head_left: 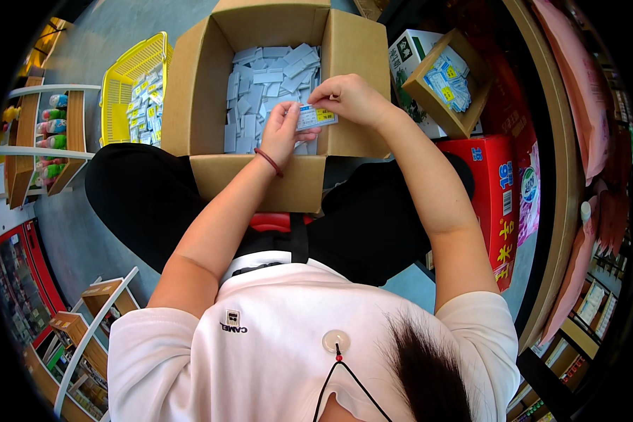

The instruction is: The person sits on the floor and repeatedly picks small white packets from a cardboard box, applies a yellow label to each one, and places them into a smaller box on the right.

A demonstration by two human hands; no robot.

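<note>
My left hand [283, 130] and my right hand [352, 98] together pinch a small white price tag [316, 117] with a yellow patch, held over the near edge of an open cardboard box [197, 91]. The box holds several pale blue-grey plastic tag holders [264, 88] piled loosely. A dark red band circles my left wrist. I sit with the box between my knees, black trousers on both sides.
A yellow plastic basket [123, 77] with several tags stands left of the box. A small cardboard tray [471, 84] with more tags sits at the right on printed cartons. A red carton [496, 190] lies right of my knee. Shop shelves line both sides.
</note>
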